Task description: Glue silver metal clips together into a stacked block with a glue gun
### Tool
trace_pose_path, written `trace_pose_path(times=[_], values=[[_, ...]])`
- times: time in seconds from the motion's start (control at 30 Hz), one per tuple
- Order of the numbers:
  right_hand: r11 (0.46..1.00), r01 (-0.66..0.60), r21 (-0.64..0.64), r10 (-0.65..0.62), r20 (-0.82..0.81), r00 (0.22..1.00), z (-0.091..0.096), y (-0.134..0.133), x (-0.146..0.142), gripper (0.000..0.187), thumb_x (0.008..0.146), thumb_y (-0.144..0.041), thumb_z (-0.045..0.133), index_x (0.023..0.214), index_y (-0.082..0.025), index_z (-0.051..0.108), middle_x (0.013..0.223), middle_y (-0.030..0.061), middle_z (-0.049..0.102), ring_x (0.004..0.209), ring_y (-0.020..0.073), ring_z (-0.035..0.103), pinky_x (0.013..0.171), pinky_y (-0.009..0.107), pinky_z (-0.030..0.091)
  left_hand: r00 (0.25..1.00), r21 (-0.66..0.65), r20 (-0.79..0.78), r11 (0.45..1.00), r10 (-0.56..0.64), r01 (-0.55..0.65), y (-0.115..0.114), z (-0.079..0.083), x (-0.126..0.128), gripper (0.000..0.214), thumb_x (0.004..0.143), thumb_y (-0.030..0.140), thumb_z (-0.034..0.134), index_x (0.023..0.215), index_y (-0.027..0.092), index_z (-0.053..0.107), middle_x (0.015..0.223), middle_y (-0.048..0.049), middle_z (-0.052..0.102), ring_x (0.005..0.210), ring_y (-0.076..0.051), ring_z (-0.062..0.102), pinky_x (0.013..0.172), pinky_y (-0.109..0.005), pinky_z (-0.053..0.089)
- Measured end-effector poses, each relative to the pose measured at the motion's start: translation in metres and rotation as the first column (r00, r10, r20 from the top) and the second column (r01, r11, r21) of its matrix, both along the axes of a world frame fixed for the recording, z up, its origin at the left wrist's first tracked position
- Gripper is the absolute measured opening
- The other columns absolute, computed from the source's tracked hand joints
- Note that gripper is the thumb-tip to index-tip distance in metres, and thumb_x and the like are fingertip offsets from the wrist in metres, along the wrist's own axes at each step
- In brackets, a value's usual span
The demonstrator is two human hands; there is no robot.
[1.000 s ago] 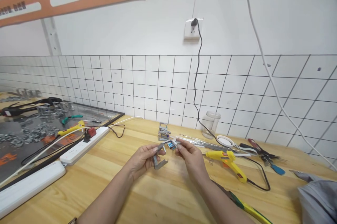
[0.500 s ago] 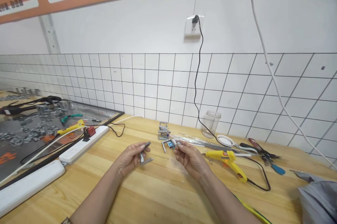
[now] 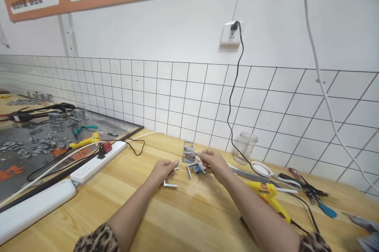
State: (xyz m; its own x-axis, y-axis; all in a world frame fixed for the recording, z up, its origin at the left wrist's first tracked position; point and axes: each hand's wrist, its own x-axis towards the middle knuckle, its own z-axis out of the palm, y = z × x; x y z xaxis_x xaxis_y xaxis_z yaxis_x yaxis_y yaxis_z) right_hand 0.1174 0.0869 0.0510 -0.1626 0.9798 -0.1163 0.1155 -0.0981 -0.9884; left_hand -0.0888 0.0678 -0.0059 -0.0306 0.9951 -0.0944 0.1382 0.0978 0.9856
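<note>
My left hand [image 3: 162, 171] is closed on a grey bent frame piece [image 3: 171, 185], whose L-shaped lower end sticks out below the fingers. My right hand [image 3: 215, 165] is stretched forward with thumb and fingertips pinched together at a small stack of grey frames [image 3: 188, 147]. What lies between those fingertips is too small to make out. Just below them, partly covered by the hand, lies a blue-and-grey small part [image 3: 197, 169] beside a grey angled piece [image 3: 189, 172] on the wooden table [image 3: 183, 220].
Right of my right arm lie a yellow glue gun [image 3: 275, 200], a white tape roll [image 3: 261, 169], pliers [image 3: 310, 193] and a clear jar [image 3: 245, 148]. White power strips [image 3: 97, 163] run along the left, by a dark board [image 3: 17, 165] strewn with grey pieces.
My right hand has moved forward to the stack of grey frames. My left hand still holds its frame piece, now lower against the table. The view has turned slightly left.
</note>
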Motion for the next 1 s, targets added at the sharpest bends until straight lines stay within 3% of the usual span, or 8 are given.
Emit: trace_pose_path(times=[0.13, 0.27, 0.5, 0.73, 1.0], values=[[0.996, -0.076, 0.042, 0.061, 0.279, 0.958, 0.011, 0.030, -0.026, 0.026, 0.092, -0.033, 0.057, 0.110, -0.015, 0.059, 0.102, 0.0050, 0.064, 0.081, 0.0155, 0.064, 0.069, 0.033, 0.055, 0.968, -0.035, -0.249, 0.999, -0.011, 0.002, 0.028, 0.010, 0.002, 0.031, 0.092, 0.042, 0.053, 0.092, 0.012, 0.062, 0.084, -0.0010, 0.063, 0.069, -0.013, 0.061, 0.063, -0.028, 0.052], [0.983, -0.132, 0.126, 0.051, 0.505, 0.862, 0.005, 0.052, -0.044, 0.028, 0.092, -0.032, 0.057, 0.114, -0.015, 0.058, 0.110, 0.0064, 0.062, 0.090, 0.0183, 0.064, 0.075, 0.037, 0.055, 0.904, -0.101, -0.420, 0.994, -0.085, 0.047, 0.055, 0.019, 0.002, 0.026, 0.091, 0.034, 0.056, 0.106, 0.014, 0.060, 0.102, -0.0054, 0.064, 0.085, -0.017, 0.063, 0.073, -0.035, 0.055], [0.927, -0.300, 0.224, -0.012, 0.819, 0.574, -0.004, 0.070, -0.046, 0.027, 0.091, -0.031, 0.057, 0.114, -0.018, 0.059, 0.118, 0.0074, 0.060, 0.100, 0.0207, 0.061, 0.085, 0.042, 0.052, 0.811, -0.157, -0.549, 0.978, -0.202, 0.138, 0.080, 0.024, 0.013, 0.031, 0.091, 0.032, 0.056, 0.117, 0.016, 0.055, 0.109, -0.0068, 0.062, 0.088, -0.018, 0.063, 0.075, -0.037, 0.055], [0.873, -0.449, 0.192, -0.042, 0.945, 0.323, -0.002, 0.069, -0.056, 0.027, 0.092, -0.032, 0.057, 0.115, -0.018, 0.058, 0.120, 0.0075, 0.059, 0.102, 0.0212, 0.060, 0.086, 0.042, 0.051, 0.761, -0.186, -0.594, 0.965, -0.261, 0.185, 0.082, 0.028, 0.017, 0.027, 0.091, 0.032, 0.057, 0.111, 0.015, 0.059, 0.108, -0.0062, 0.063, 0.090, -0.018, 0.063, 0.078, -0.038, 0.054], [0.846, -0.506, 0.170, -0.059, 0.972, 0.227, -0.003, 0.074, -0.056, 0.026, 0.092, -0.032, 0.056, 0.115, -0.019, 0.059, 0.119, 0.0075, 0.060, 0.100, 0.0204, 0.061, 0.085, 0.041, 0.052, 0.792, -0.162, -0.557, 0.968, -0.248, 0.189, 0.082, 0.024, 0.016, 0.024, 0.091, 0.032, 0.057, 0.106, 0.013, 0.060, 0.100, -0.0046, 0.064, 0.081, -0.016, 0.063, 0.070, -0.033, 0.055]])
